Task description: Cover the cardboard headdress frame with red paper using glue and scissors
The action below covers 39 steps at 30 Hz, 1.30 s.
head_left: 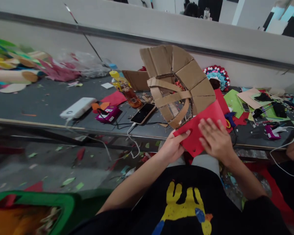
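A red sheet (198, 122) lies over the lower right part of a fan-shaped cardboard headpiece (183, 70), which has a ring and crossing strips inside it. My left hand (173, 145) grips the lower left corner of the sheet, thumb on top and fingers beneath. Whether it also holds the cardboard edge is hidden. My right hand (215, 138) rests flat on the red surface with fingers stretched out. Just beyond its fingers is a blue glue gun (230, 119).
On the dark table (46, 94) are a phone (143, 113) on a cable, a bottle of amber liquid (129, 93), a white power bank (77, 107) and a purple box (108, 113). Paper scraps and a pompom headpiece (218, 76) are at right. A green bin (71, 202) stands lower left.
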Available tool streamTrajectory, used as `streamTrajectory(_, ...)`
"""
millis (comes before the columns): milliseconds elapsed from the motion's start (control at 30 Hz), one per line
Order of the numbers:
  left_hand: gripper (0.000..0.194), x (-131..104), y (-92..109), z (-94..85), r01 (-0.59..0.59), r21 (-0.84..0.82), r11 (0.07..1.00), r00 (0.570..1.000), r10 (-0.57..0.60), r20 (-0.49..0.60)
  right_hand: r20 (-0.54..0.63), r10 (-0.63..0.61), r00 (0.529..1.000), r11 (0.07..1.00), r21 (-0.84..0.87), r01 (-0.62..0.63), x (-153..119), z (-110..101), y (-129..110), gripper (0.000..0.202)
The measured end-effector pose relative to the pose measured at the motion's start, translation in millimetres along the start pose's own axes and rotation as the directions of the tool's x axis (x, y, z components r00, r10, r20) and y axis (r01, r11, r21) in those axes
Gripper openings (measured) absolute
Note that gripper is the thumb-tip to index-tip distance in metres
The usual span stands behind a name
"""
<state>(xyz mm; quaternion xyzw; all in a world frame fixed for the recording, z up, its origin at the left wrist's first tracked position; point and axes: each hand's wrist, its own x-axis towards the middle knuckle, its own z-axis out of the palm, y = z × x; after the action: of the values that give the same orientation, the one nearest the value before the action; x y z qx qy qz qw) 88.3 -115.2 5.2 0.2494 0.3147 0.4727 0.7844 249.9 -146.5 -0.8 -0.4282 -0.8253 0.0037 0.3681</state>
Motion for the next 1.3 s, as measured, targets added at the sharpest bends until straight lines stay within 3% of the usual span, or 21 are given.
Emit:
streamTrajectory(67,0.024,-0.3,-0.9,1.1,0.012,-0.022,1.000,1.000,-0.012,-0.013,-0.052,-0.020,0.998,0.993,-0.121,0.013,5.5,-1.8,2.8,0.047)
streamTrajectory(200,0.016,1.2,-1.6,2.7,0.002,-0.049,0.999,0.999,-0.004,-0.041,0.064,-0.275,0.959,0.912,-0.298,0.281,11.7,-0.2,9.7,0.050)
streamTrajectory(333,0.015,6.0,-1.2,5.3,0.025,-0.056,0.998,0.999,-0.027,-0.030,0.002,-0.150,0.989,0.901,-0.411,0.138,15.4,2.5,18.3,0.052)
streamTrajectory(467,0.015,13.4,-3.4,4.9,0.063,-0.090,0.994,0.993,-0.071,-0.093,0.131,-0.256,0.958,0.884,-0.369,0.287,12.9,9.4,25.2,0.049)
streamTrajectory(567,0.017,17.6,-7.9,1.8,0.089,-0.095,0.991,0.994,-0.095,-0.061,0.047,-0.123,0.991,0.902,-0.411,0.132,9.6,14.6,31.7,0.050)
streamTrajectory(700,0.014,21.2,-14.0,-3.8,0.077,-0.069,0.995,0.994,-0.082,-0.077,0.143,-0.223,0.964,0.899,-0.352,0.260,7.9,20.4,36.6,0.050)
streamTrajectory(833,0.017,24.4,-17.5,-9.3,0.091,-0.048,0.995,0.993,-0.094,-0.070,0.027,-0.105,0.994,0.901,-0.420,0.106,8.5,22.9,39.8,0.046)
streamTrajectory(933,0.012,26.8,-19.8,-13.6,0.075,-0.049,0.996,0.989,-0.081,-0.127,0.155,-0.207,0.966,0.906,-0.341,0.249,7.0,25.0,42.4,0.046)
streamTrajectory(967,0.011,27.4,-20.7,-14.9,0.066,-0.044,0.997,0.989,-0.071,-0.133,0.151,-0.189,0.970,0.913,-0.335,0.230,6.3,26.1,43.1,0.045)
streamTrajectory(1067,0.015,28.0,-23.5,-17.3,0.061,-0.029,0.998,0.993,-0.064,-0.102,0.046,0.007,0.999,0.922,-0.387,0.012,4.0,32.2,42.0,0.048)
streamTrajectory(1200,0.022,29.2,-26.7,-18.9,0.013,0.002,1.000,0.995,-0.013,-0.095,0.208,-0.090,0.974,0.961,-0.238,0.140,3.5,37.3,45.4,0.051)
streamTrajectory(1233,0.025,30.2,-27.2,-19.9,-0.022,0.019,1.000,0.995,0.023,-0.095,0.192,-0.023,0.981,0.974,-0.219,0.065,4.3,35.8,50.1,0.050)
streamTrajectory(1300,0.032,33.8,-27.2,-23.0,-0.092,0.080,0.993,0.992,0.098,-0.076,0.056,0.208,0.977,0.966,-0.166,-0.196,5.9,31.4,61.7,0.052)
